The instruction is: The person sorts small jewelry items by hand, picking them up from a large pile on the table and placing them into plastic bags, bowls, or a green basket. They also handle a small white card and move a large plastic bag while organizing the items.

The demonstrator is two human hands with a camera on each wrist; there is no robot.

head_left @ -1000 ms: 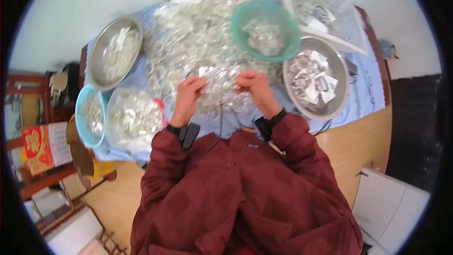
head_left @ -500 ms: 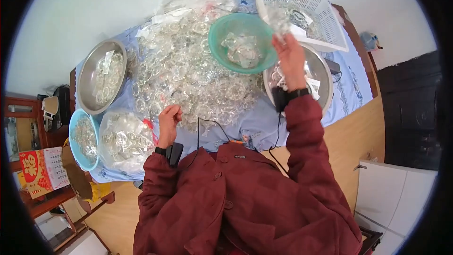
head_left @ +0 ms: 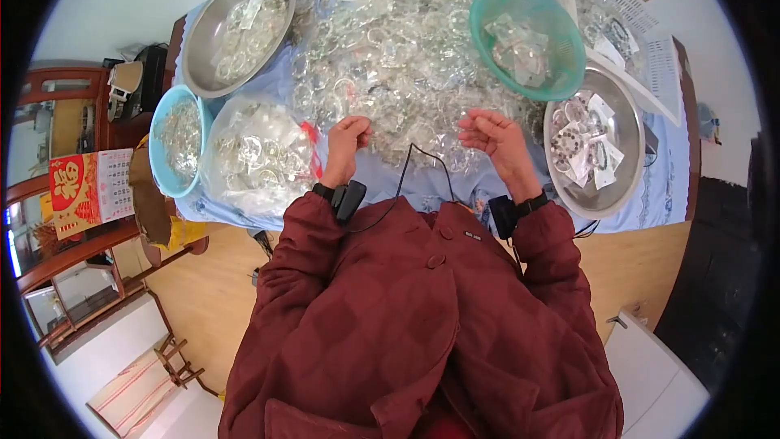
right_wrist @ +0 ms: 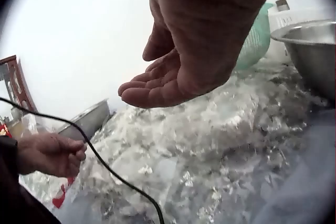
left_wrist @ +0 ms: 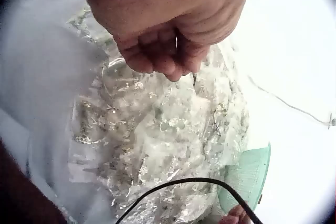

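Note:
A broad heap of clear plastic packets [head_left: 406,57], with bead bracelets inside, covers the middle of the table. My left hand [head_left: 344,146] hovers at the heap's near edge. In the left wrist view its fingers [left_wrist: 140,62] curl in against the thumb, and nothing shows between them. My right hand [head_left: 502,146] is over the heap's near right part, palm turned inward. Its fingers [right_wrist: 152,94] stretch out with the thumb apart, holding nothing. Close to the right hand stands a steel basin [head_left: 630,171] with carded bracelets, and beyond it a green basin [head_left: 573,57] with packets.
At the back right, a white basket [head_left: 662,65] holds more packets. On the left are another steel basin [head_left: 195,41], a light-blue basin [head_left: 203,126] and a large clear bag [head_left: 260,171] of packets. A black cable [head_left: 406,167] loops before the coat. Blue cloth [head_left: 479,187] covers the table.
My right hand carried a clear packet toward the white basket at the back right, then came back over the heap without it. The left hand stays curled near the heap. The head view has shifted.

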